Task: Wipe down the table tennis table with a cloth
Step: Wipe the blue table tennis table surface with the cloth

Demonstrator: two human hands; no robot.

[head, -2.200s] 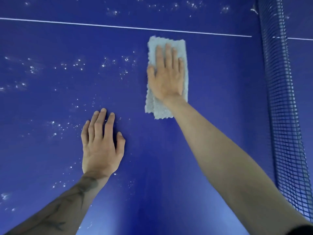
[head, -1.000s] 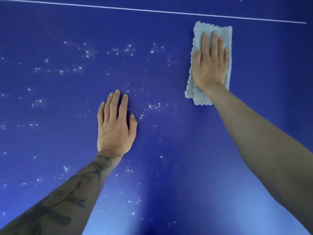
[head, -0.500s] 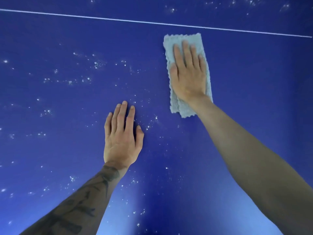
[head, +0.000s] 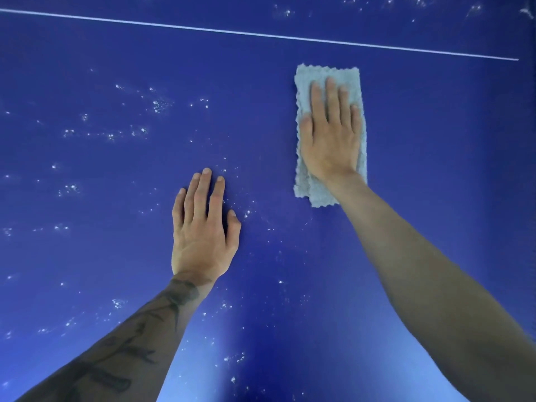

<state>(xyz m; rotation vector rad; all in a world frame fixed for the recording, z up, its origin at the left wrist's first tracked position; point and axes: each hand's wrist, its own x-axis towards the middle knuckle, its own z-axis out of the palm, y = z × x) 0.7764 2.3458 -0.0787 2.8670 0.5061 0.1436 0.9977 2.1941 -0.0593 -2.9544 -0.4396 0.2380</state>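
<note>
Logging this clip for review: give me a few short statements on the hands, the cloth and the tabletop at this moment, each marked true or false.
1. The right hand lies flat on the folded pale grey fluffy cloth. True.
2. The left hand holds a second cloth. False: it rests bare, palm down, on the dark blue table tennis table.
3. The thin white line runs beyond the cloth, untouched by it. True.
4. The tabletop is free of specks. False: white specks are scattered across it, mostly left of the cloth.
5. The cloth is crumpled into a ball. False: it lies flat as a long rectangle.
</note>
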